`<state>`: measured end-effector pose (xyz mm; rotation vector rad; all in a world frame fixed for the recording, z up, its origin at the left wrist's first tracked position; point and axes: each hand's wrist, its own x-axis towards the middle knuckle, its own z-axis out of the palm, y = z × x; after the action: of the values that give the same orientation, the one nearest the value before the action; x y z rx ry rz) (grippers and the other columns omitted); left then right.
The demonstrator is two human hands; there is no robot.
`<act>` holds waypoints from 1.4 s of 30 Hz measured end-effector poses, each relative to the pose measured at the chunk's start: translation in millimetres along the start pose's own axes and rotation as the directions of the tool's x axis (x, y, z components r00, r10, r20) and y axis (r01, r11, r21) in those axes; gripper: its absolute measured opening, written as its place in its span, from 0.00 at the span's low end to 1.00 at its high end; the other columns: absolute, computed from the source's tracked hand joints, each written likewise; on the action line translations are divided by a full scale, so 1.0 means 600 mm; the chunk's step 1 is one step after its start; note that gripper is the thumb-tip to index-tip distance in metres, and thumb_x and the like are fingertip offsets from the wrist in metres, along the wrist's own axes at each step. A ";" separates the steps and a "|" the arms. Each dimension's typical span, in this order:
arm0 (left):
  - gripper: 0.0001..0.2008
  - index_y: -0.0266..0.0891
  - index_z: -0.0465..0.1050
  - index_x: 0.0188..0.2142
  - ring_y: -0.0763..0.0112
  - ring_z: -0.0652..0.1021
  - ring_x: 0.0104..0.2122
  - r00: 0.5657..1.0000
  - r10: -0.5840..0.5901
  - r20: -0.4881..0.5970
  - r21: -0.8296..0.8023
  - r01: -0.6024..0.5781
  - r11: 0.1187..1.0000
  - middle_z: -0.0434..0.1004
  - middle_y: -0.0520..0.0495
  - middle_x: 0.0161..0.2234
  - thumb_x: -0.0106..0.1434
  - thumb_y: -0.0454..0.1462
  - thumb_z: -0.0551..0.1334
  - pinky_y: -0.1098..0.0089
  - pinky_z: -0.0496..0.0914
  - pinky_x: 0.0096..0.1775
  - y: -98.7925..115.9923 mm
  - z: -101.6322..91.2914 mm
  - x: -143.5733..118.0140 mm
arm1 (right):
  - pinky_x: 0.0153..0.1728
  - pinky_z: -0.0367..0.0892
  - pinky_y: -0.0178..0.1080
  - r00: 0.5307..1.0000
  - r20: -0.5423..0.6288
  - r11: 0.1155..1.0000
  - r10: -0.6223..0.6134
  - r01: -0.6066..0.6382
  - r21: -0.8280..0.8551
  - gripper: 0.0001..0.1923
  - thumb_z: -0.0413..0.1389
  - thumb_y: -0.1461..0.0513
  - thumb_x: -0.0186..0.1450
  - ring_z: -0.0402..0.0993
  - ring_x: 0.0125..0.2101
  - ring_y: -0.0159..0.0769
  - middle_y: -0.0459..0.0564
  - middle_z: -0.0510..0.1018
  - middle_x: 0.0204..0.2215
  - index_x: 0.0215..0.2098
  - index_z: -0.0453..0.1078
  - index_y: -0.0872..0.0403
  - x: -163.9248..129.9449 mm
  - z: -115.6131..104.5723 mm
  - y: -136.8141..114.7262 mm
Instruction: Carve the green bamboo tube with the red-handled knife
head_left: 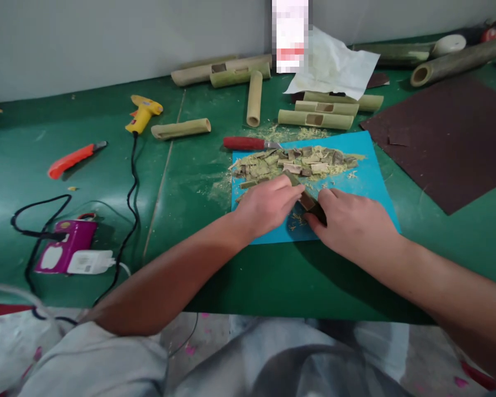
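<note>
Both hands meet over the blue mat [367,182]: left hand [268,207] and right hand [353,226] pinch 1 small bamboo piece [308,201] between them, just below the pile of chips [297,161].

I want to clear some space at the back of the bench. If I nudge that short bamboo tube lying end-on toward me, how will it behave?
The short bamboo tube is round and lies on its side on the green mat, so it would probably roll sideways. It is hollow at the open end, so likely light. It looks stiff, unlikely to bend.
</note>
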<state>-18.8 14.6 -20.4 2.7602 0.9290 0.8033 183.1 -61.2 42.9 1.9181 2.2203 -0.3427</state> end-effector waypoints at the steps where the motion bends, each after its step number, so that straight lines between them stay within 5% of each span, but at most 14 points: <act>1: 0.19 0.36 0.83 0.47 0.71 0.80 0.34 1.000 -0.011 -0.008 -0.001 0.011 1.000 0.81 0.44 0.36 0.81 0.41 0.53 0.71 0.73 0.35 0.000 0.001 0.000 | 0.27 0.47 0.40 1.000 0.001 1.000 0.004 -0.004 -0.002 0.13 0.53 0.57 0.75 0.79 0.36 0.46 0.61 0.84 0.42 0.46 0.75 0.56 -0.001 -0.001 0.000; 10: 0.18 0.35 0.83 0.49 0.71 0.80 0.34 0.997 0.021 -0.077 0.019 -0.020 1.000 0.81 0.45 0.35 0.80 0.41 0.54 0.72 0.72 0.36 -0.004 0.000 -0.002 | 0.26 0.44 0.40 1.000 -0.007 1.000 -0.002 0.002 -0.020 0.12 0.54 0.56 0.75 0.82 0.38 0.47 0.61 0.84 0.42 0.46 0.73 0.57 0.000 0.002 -0.003; 20: 0.21 0.38 0.82 0.53 0.71 0.79 0.33 1.000 -0.003 0.029 -0.007 0.003 1.000 0.80 0.46 0.34 0.81 0.43 0.51 0.72 0.73 0.35 0.000 -0.002 -0.007 | 0.26 0.44 0.41 0.999 0.038 1.000 -0.007 0.007 0.002 0.12 0.54 0.57 0.76 0.83 0.40 0.48 0.62 0.84 0.44 0.48 0.72 0.57 -0.002 -0.001 -0.010; 24: 0.20 0.35 0.83 0.47 0.71 0.79 0.33 0.997 -0.007 -0.072 0.017 0.008 1.000 0.80 0.44 0.35 0.81 0.41 0.53 0.71 0.73 0.35 0.002 -0.004 -0.004 | 0.26 0.44 0.41 0.999 0.033 1.000 -0.002 0.002 0.001 0.12 0.53 0.56 0.76 0.82 0.39 0.48 0.61 0.84 0.44 0.48 0.72 0.57 -0.001 0.002 -0.010; 27: 0.22 0.36 0.83 0.49 0.72 0.79 0.31 0.999 0.050 -0.001 0.010 -0.050 0.999 0.79 0.46 0.33 0.82 0.42 0.51 0.72 0.71 0.32 0.005 -0.002 -0.005 | 0.26 0.44 0.41 0.999 0.036 1.000 -0.002 0.003 -0.007 0.12 0.53 0.57 0.76 0.82 0.39 0.47 0.61 0.84 0.44 0.47 0.72 0.57 -0.001 0.002 -0.010; 30: 0.21 0.33 0.83 0.49 0.71 0.80 0.32 0.996 0.063 -0.067 0.048 -0.060 0.997 0.80 0.44 0.33 0.81 0.41 0.52 0.72 0.72 0.33 0.005 -0.002 -0.005 | 0.26 0.44 0.41 0.999 0.037 1.000 0.001 -0.001 -0.010 0.12 0.54 0.56 0.76 0.83 0.39 0.47 0.61 0.84 0.44 0.47 0.72 0.57 -0.001 0.001 -0.011; 34: 0.22 0.36 0.83 0.51 0.71 0.78 0.30 0.998 0.055 0.005 0.060 -0.055 0.997 0.79 0.46 0.32 0.82 0.43 0.50 0.72 0.71 0.32 0.002 -0.003 -0.005 | 0.26 0.43 0.41 0.999 0.034 1.000 -0.008 0.009 -0.022 0.12 0.53 0.57 0.76 0.83 0.39 0.47 0.61 0.84 0.43 0.47 0.72 0.57 -0.002 0.000 -0.011; 42: 0.20 0.35 0.83 0.50 0.70 0.80 0.33 1.000 0.018 -0.021 0.017 -0.017 1.000 0.81 0.44 0.35 0.81 0.41 0.53 0.71 0.73 0.35 -0.003 -0.003 -0.003 | 0.26 0.44 0.41 1.000 0.009 0.999 -0.014 0.014 -0.033 0.12 0.54 0.56 0.76 0.83 0.38 0.47 0.61 0.84 0.43 0.47 0.73 0.57 -0.003 0.002 -0.010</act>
<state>-22.2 14.8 -20.1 2.7834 0.9210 0.8332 177.3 -63.9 42.9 1.8812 2.2205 -0.3135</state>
